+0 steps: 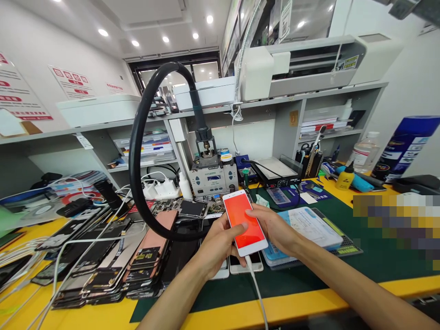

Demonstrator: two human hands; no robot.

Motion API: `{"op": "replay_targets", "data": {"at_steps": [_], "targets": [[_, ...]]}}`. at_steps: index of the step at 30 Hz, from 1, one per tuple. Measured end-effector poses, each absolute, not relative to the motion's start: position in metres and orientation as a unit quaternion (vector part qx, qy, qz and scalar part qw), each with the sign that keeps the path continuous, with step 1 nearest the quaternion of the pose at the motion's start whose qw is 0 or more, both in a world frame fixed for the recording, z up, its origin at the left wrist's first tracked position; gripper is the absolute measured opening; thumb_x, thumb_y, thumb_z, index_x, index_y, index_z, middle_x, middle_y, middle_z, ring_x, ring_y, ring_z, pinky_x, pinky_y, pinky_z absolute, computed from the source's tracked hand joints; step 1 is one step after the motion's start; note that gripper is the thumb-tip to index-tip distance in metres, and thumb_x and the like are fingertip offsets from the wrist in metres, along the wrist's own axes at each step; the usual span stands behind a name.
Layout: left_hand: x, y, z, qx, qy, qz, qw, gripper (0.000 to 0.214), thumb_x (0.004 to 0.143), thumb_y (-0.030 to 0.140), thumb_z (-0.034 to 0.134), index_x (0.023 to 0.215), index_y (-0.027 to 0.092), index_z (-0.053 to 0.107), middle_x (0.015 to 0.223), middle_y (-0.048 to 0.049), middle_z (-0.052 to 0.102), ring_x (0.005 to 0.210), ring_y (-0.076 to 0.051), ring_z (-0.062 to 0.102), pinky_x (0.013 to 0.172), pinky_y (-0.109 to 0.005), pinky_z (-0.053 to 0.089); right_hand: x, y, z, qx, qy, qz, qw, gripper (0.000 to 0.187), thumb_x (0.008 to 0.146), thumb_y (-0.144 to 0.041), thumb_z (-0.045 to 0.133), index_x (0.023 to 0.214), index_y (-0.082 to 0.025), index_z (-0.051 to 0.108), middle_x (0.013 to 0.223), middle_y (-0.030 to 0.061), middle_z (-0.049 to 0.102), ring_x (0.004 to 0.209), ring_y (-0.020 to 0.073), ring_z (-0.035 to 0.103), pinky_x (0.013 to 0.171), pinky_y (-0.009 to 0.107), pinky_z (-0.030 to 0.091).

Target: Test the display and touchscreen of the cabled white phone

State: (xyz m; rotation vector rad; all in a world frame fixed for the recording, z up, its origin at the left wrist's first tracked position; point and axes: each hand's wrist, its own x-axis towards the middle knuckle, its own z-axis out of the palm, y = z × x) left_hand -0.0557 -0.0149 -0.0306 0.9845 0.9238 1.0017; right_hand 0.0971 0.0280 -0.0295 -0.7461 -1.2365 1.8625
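Forearms (pixel 178 291) up front, left hand (pixel 220 240) and right hand (pixel 277 225) grip white phone (pixel 252 249), thumbs (pixel 242 228) on red screen (pixel 238 211), cable (pixel 256 285) attached.

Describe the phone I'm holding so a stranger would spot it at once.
Find the dark green mat on the yellow bench. Above it, the left hand and right hand hold a white phone, a white cable at its lower end. Its lit red-orange screen sets it apart from dark screens lying left.
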Motion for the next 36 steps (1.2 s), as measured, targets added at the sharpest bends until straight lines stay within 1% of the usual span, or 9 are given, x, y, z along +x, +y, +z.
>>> {"op": "replay_targets", "data": {"at_steps": [4,9,13,17,20,24,27,30,36], "targets": [[-0.0556,-0.0147,-0.0306,0.432,0.407,0.451,0.666,0.045,0.08,0.021,0.061,0.124,0.019,0.049,0.092,-0.0075,0.065,0.058,-0.016,0.061,0.039,-0.03,0.052,0.0975,0.0282,-0.0296,-0.296,-0.489,0.727,0.382,0.029,0.082,-0.03,0.058,0.107,-0.016,0.066,0.099,0.0079,0.074,0.079,0.0215,0.068,0.069,0.031,0.05],[-0.0562,-0.0128,-0.032,0.411,0.393,0.456,0.685,0.053,0.078,0.016,0.053,0.13,0.018,0.044,0.079,-0.0046,0.063,0.056,-0.019,0.06,0.038,-0.033,0.053,0.0976,0.0286,-0.0314,-0.301,-0.482,0.73,0.379,0.033,0.082,-0.031,0.06,0.111,-0.017,0.065,0.1,0.008,0.074,0.081,0.0229,0.069,0.073,0.034,0.051],[-0.0572,-0.0116,-0.0332,0.405,0.386,0.457,0.691,0.06,0.076,0.016,0.051,0.134,0.019,0.039,0.075,-0.0039,0.062,0.056,-0.02,0.061,0.038,-0.033,0.053,0.0977,0.0293,-0.0342,-0.299,-0.469,0.738,0.383,0.033,0.082,-0.031,0.06,0.113,-0.019,0.065,0.102,0.0068,0.074,0.084,0.0229,0.07,0.075,0.034,0.052],[-0.06,-0.0118,-0.0326,0.398,0.366,0.458,0.706,0.058,0.075,0.016,0.045,0.132,0.017,0.041,0.078,-0.0063,0.063,0.06,-0.022,0.062,0.041,-0.036,0.054,0.098,0.0292,-0.0344,-0.305,-0.472,0.734,0.381,0.034,0.084,-0.03,0.058,0.115,-0.018,0.064,0.102,0.0077,0.074,0.082,0.0225,0.07,0.071,0.033,0.051],[-0.0617,-0.0122,-0.0314,0.388,0.348,0.458,0.72,0.057,0.075,0.016,0.043,0.132,0.018,0.041,0.082,-0.007,0.064,0.062,-0.023,0.063,0.042,-0.039,0.055,0.0976,0.0287,-0.0324,-0.311,-0.471,0.734,0.378,0.035,0.084,-0.03,0.058,0.117,-0.018,0.063,0.104,0.0079,0.074,0.081,0.022,0.07,0.069,0.032,0.051],[-0.0611,-0.0118,-0.0303,0.382,0.357,0.459,0.718,0.056,0.078,0.016,0.046,0.133,0.019,0.041,0.094,-0.0095,0.065,0.065,-0.023,0.064,0.04,-0.037,0.055,0.097,0.0285,-0.0296,-0.317,-0.461,0.743,0.367,0.037,0.084,-0.032,0.059,0.119,-0.019,0.062,0.11,0.0083,0.072,0.086,0.0225,0.069,0.068,0.031,0.05],[-0.059,-0.0118,-0.0302,0.385,0.383,0.455,0.705,0.052,0.08,0.017,0.052,0.131,0.018,0.044,0.102,-0.0121,0.065,0.07,-0.024,0.066,0.039,-0.034,0.055,0.0974,0.0285,-0.0289,-0.317,-0.458,0.745,0.366,0.038,0.084,-0.033,0.059,0.119,-0.019,0.061,0.112,0.0091,0.071,0.089,0.023,0.069,0.067,0.031,0.05],[-0.0574,-0.0128,-0.0304,0.403,0.406,0.448,0.687,0.047,0.082,0.02,0.058,0.127,0.018,0.047,0.107,-0.0128,0.064,0.074,-0.023,0.066,0.039,-0.031,0.054,0.0982,0.0281,-0.0292,-0.314,-0.458,0.748,0.363,0.04,0.084,-0.033,0.058,0.122,-0.02,0.059,0.113,0.0089,0.071,0.089,0.0233,0.069,0.068,0.032,0.051],[-0.0571,-0.0153,-0.0299,0.429,0.415,0.443,0.669,0.049,0.084,0.027,0.063,0.129,0.02,0.046,0.107,-0.0116,0.065,0.065,-0.017,0.063,0.04,-0.028,0.054,0.098,0.0279,-0.0301,-0.316,-0.472,0.738,0.364,0.04,0.084,-0.032,0.057,0.122,-0.019,0.059,0.113,0.0093,0.071,0.088,0.0234,0.069,0.069,0.033,0.051]]}}
